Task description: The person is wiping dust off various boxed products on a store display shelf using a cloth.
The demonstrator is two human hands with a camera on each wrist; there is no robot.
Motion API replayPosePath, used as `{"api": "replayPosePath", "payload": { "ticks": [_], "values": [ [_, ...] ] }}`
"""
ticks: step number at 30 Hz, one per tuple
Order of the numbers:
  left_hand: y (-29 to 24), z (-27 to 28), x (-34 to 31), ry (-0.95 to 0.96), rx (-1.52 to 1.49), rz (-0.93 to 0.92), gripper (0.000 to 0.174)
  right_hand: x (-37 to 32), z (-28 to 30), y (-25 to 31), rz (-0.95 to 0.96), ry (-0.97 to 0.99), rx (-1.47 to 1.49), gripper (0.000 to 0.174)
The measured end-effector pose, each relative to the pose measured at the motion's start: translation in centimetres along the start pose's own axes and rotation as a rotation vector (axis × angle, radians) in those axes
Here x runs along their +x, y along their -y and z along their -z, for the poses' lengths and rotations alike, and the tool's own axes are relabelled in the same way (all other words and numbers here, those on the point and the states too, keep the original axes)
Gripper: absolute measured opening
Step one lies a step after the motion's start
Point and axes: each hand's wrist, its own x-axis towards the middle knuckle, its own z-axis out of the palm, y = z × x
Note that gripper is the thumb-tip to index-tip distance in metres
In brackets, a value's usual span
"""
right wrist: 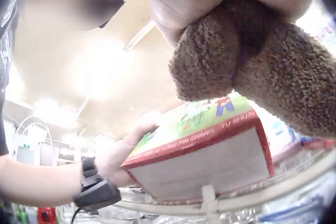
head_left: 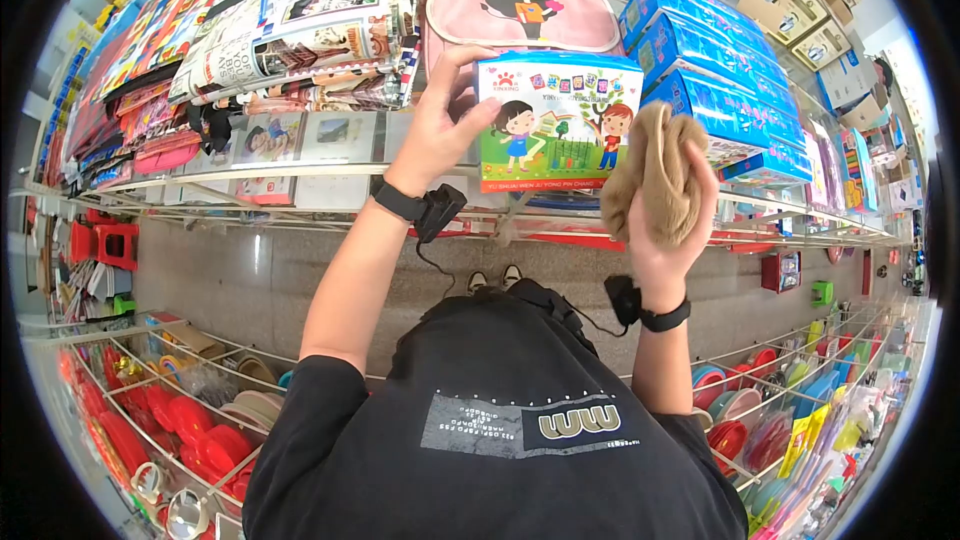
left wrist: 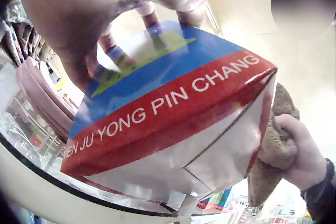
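My left hand (head_left: pixel 438 140) grips the left side of a cardboard box (head_left: pixel 560 135), with the thumb at its front edge. Cartoon children are printed on the green front, above a red lettered strip. In the left wrist view, the fingers of that hand (left wrist: pixel 105 3) reach over the box (left wrist: pixel 157 121), and its white underside shows. My right hand (head_left: pixel 672 255) holds a bunched brown cloth (head_left: pixel 650 165) beside the box's right edge. Close up in the right wrist view, the cloth (right wrist: pixel 210 56) looks fluffy and overlaps the box (right wrist: pixel 205 166).
Blue boxes (head_left: pixel 715 90) are stacked right of the held box. Behind it lies a pink bag (head_left: pixel 525 5) with a cartoon girl. Folded printed bags (head_left: pixel 290 35) pile up on the left. A pale shelf rail (head_left: pixel 330 175) runs along the front; red plastic ware (head_left: pixel 205 440) fills a lower rack.
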Motion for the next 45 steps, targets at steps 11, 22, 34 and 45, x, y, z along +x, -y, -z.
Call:
{"api": "replayPosePath", "payload": {
  "ticks": [11, 22, 34, 45],
  "values": [
    [0.2, 0.1, -0.9, 0.029, 0.011, -0.034, 0.062, 4.4, -4.6, 2.9, 0.147, 0.164, -0.346, 0.075],
    [1.7, 1.1, 0.0, 0.034, 0.133, -0.197, 0.079, 4.6, -9.4, 7.0, 0.424, 0.387, -0.206, 0.053],
    [-1.0, 0.8, -1.7, 0.034, 0.19, -0.168, 0.07, 3.5, -3.3, 1.2, 0.205, 0.126, -0.433, 0.073],
    [-1.3, 0.9, -2.3, 0.04, 0.148, -0.112, 0.072, 0.5, -6.2, 3.6, 0.184, 0.21, -0.303, 0.086]
  ]
}}
